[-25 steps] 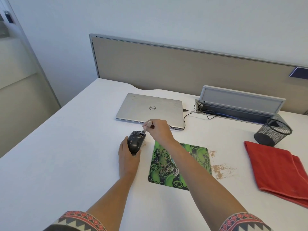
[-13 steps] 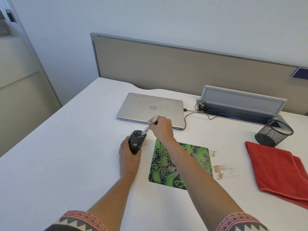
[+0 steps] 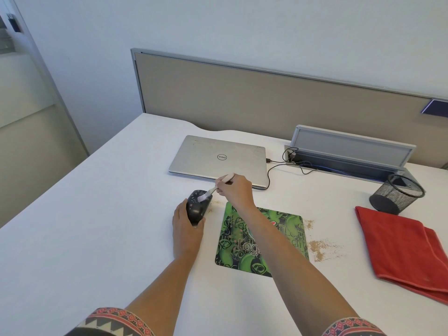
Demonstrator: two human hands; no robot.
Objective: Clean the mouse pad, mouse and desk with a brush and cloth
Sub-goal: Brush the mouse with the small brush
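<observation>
Since the earlier frame, the brush (image 3: 213,189) head has shifted left across the top of the mouse (image 3: 196,209), and the handle is tipped up toward the laptop (image 3: 218,157).

Head view:
- The mouse sits on the desk (image 3: 97,226), just left of the mouse pad's (image 3: 288,231) far-left corner.
- The left hand (image 3: 185,229) grips the mouse from the near side, thumb and fingers on its flanks, evidently to stop it sliding under the strokes.
- The right hand (image 3: 236,190) pinches the brush handle, with the bristles touching the mouse shell. Its forearm crosses over the mouse pad.
- Brown debris (image 3: 320,247) lies right of the mouse pad, with more beside the mouse, so the desk sweep is still to do.
- The red cloth (image 3: 407,248) lies well right of the mouse pad, untouched.
- Beyond the mouse pad, the laptop and its cable (image 3: 268,175) limit forward stroke room.
</observation>
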